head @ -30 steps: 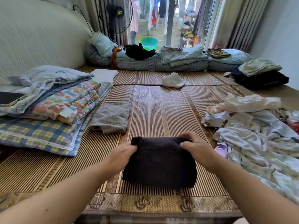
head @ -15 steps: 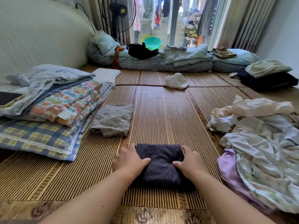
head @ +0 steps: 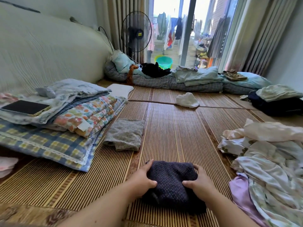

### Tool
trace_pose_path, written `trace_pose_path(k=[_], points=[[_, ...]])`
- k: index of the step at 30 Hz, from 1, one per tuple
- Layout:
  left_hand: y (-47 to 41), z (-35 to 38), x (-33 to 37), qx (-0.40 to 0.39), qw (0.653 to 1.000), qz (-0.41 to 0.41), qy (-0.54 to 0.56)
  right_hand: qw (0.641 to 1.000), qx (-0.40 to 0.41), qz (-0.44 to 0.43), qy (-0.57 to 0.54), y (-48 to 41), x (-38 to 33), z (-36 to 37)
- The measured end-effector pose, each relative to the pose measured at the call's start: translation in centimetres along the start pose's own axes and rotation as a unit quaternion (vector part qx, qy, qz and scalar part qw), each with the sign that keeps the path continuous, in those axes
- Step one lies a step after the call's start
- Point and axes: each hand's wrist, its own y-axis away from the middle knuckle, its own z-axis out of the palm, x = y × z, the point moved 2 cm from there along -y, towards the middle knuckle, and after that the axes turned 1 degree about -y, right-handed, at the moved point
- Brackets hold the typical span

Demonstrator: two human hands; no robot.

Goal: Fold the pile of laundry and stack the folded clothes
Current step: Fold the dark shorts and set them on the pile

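Note:
A dark navy dotted garment, folded into a thick bundle, lies on the bamboo mat in front of me. My left hand grips its left side, thumb on top. My right hand grips its right side the same way. A folded grey garment lies further away to the left. The unfolded laundry pile, pale floral and cream cloth with a lilac piece, spreads along the right.
Folded quilts and a checked pillow are stacked at the left with a phone on top. A white cloth lies mid-mat. Bedding rolls, a fan and a dark pile line the far end.
The dark garment went from a wider flat fold to a compact bundle. Both hands moved from its far edge to its sides and now squeeze it. The camera has tilted up.

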Motion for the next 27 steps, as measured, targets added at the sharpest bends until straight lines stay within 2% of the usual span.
trace_pose_path(k=[3, 8, 12, 16, 19, 22, 25, 27], points=[[-0.1, -1.3, 0.2, -0.014, 0.999, 0.048, 0.006, 0.996, -0.025, -0.087, 0.024, -0.1, -2.7, 0.2], [-1.8, -6.6, 0.9, 0.12, 0.981, 0.152, 0.017, 0.98, 0.001, -0.194, 0.055, -4.7, -9.8, 1.5], [-5.1, -13.3, 2.3, 0.208, 0.963, 0.17, -0.025, 0.965, 0.013, -0.249, 0.081, -10.2, -16.8, 4.1], [-10.3, -20.2, 1.5, 0.26, 0.956, 0.107, -0.08, 0.962, -0.005, -0.258, 0.083, -16.0, -20.6, 8.4], [-14.2, -22.8, -0.6, 0.241, 0.964, 0.045, -0.101, 0.964, -0.029, -0.243, 0.104, -20.2, -20.6, 12.0], [-17.2, -22.8, -3.1, 0.202, 0.969, -0.015, -0.144, 0.96, -0.068, -0.209, 0.175, -23.8, -19.0, 14.9], [-18.6, -21.5, -4.8, 0.166, 0.941, -0.082, -0.282, 0.956, -0.093, -0.173, 0.218, -25.7, -17.3, 16.0], [-18.7, -21.1, -5.0, 0.164, 0.929, -0.112, -0.314, 0.957, -0.098, -0.165, 0.22, -26.1, -16.6, 15.9]])
